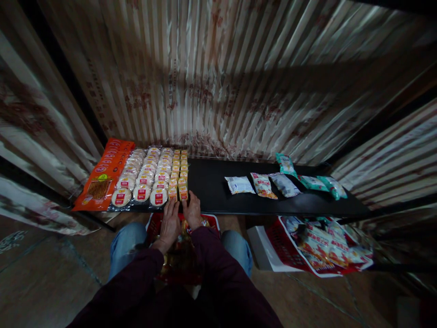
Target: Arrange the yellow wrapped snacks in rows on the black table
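Note:
Small yellow snack packets [173, 181] lie in two columns on a black shelf [211, 189]. My left hand [170, 225] is at the near end of the left column, fingers stretched forward and touching the front packet. Against the near end of the right column rests my right hand [193, 212], its fingers slightly bent and apart at the front yellow packet [183, 190]. Neither hand is visibly wrapped round anything. Just left of the packets are columns of round white crackers in clear wrappers [159, 197], with red labels.
A large orange snack bag [105, 175] lies at the shelf's left end. White and green packets [264, 186] are scattered on the right half. Between my knees stands a red basket [213, 221]; another red basket [283, 246] holds several bags. Striped curtain [218, 91] hangs behind.

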Demonstrator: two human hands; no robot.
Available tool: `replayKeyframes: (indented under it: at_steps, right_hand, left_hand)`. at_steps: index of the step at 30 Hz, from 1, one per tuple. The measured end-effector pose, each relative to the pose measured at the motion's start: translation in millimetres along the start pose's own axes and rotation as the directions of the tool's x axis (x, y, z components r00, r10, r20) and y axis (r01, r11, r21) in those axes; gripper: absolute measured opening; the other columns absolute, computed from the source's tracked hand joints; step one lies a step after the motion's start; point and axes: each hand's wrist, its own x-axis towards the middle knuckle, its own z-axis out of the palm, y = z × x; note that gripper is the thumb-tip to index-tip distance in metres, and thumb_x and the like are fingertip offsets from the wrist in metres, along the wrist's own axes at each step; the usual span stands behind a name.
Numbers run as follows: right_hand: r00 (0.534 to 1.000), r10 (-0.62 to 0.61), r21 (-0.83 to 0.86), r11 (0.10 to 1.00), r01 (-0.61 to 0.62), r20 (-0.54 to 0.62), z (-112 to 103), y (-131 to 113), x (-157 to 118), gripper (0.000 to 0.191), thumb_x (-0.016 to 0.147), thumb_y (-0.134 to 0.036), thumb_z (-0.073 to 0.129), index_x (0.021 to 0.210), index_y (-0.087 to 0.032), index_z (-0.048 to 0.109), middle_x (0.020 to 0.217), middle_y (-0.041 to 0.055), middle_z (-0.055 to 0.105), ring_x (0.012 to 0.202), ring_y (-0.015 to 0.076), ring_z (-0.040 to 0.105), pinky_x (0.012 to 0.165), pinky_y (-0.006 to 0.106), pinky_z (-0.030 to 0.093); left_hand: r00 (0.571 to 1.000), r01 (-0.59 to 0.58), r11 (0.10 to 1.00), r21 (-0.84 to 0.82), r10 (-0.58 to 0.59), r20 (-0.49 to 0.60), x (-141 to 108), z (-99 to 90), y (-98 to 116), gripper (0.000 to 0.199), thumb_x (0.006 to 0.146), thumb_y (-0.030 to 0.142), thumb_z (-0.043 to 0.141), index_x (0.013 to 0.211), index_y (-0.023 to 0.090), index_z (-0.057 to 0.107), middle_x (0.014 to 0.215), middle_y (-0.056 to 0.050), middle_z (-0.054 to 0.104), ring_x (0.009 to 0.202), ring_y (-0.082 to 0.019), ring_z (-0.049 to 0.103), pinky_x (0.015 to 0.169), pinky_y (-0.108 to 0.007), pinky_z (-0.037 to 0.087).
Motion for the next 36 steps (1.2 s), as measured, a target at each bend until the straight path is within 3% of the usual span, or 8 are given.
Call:
replayKeyframes:
  at_steps: [10,17,25,36]
  right_hand:
    - [1.0,0.0,-0.057,0.998,-0.001,-0.014,2,-12,-5,0.043,0.084,-0.023,0.043,0.124,-0.009,0.053,0.114,0.0184,0.062,0.105,0.0271,0.055,0.094,0.043,0.04]
    - [0.999,-0.038,-0.07,0.997,0.036,-0.036,-2,-19,-9,0.052,0.083,-0.02,0.043,0.134,-0.01,0.043,0.126,0.0196,0.053,0.117,0.0283,0.046,0.097,0.046,0.037]
    - [1.0,-0.028,-0.099,0.995,0.026,-0.012,3,-14,-7,0.046,0.085,-0.021,0.042,0.128,-0.008,0.05,0.12,0.0199,0.056,0.112,0.0283,0.049,0.096,0.046,0.039]
    - [1.0,0.006,0.006,1.0,-0.006,-0.031,-11,-5,-22,0.05,0.085,-0.027,0.045,0.131,-0.007,0.044,0.134,0.0203,0.044,0.128,0.0269,0.037,0.104,0.044,0.034]
  left_hand:
    - [0.999,-0.05,0.998,-0.044,0.051,0.009,10,-2.5,-11,0.047,0.08,0.003,0.039,0.123,0.011,0.055,0.134,-0.016,0.052,0.133,-0.026,0.038,0.109,-0.05,0.038]
    - [0.995,-0.094,0.995,-0.028,0.095,0.039,9,-4.8,-17,0.049,0.078,-0.001,0.037,0.12,0.013,0.058,0.135,-0.014,0.051,0.136,-0.025,0.034,0.109,-0.051,0.038]
    - [0.99,-0.13,0.991,-0.026,0.131,0.051,7,-1.5,-20,0.046,0.081,0.002,0.036,0.122,0.012,0.056,0.134,-0.015,0.052,0.135,-0.024,0.036,0.109,-0.048,0.038]
    - [0.989,-0.12,0.993,-0.019,0.121,0.087,-11,-15.0,-17,0.046,0.079,0.002,0.036,0.119,0.012,0.056,0.138,-0.015,0.047,0.137,-0.024,0.031,0.111,-0.048,0.033]
